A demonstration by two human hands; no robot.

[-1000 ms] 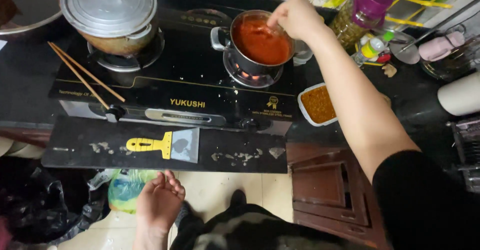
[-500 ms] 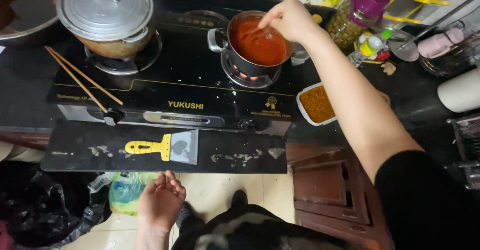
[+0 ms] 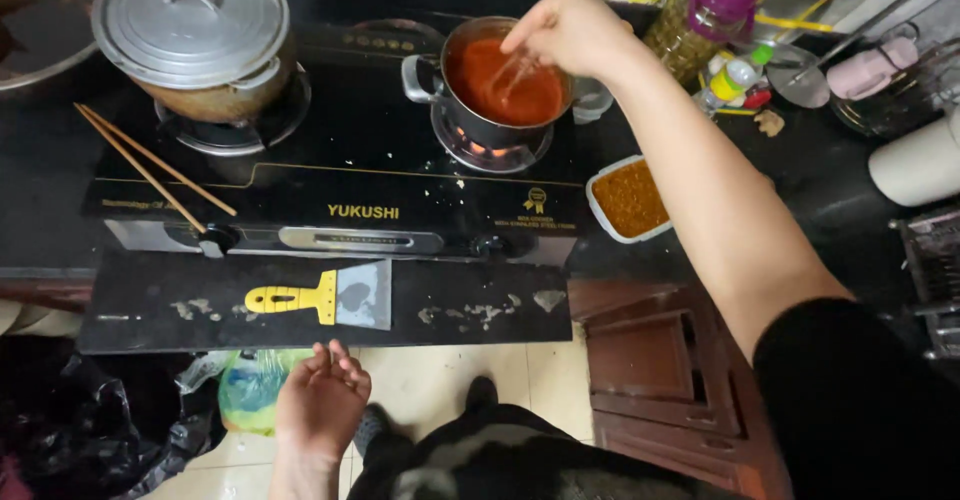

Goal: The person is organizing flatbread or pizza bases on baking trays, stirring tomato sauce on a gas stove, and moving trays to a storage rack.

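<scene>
Over the small pot (image 3: 497,85) of red sauce on the lit burner, our right hand (image 3: 570,30) pinches thin chopsticks (image 3: 512,72), slanting down-left into it. Our left hand (image 3: 320,400) hangs loosely open, holding nothing.

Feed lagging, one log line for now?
right hand: stirring red sauce in pot | burner lit | left hand: empty, below counter

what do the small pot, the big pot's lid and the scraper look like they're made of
Small pot: likely stainless steel, dull grey sheen. Big pot's lid: looks like brushed aluminium or steel, matte silver with ring marks. Scraper: yellow handle, probably plastic; flat grey metal blade, stained.
</scene>
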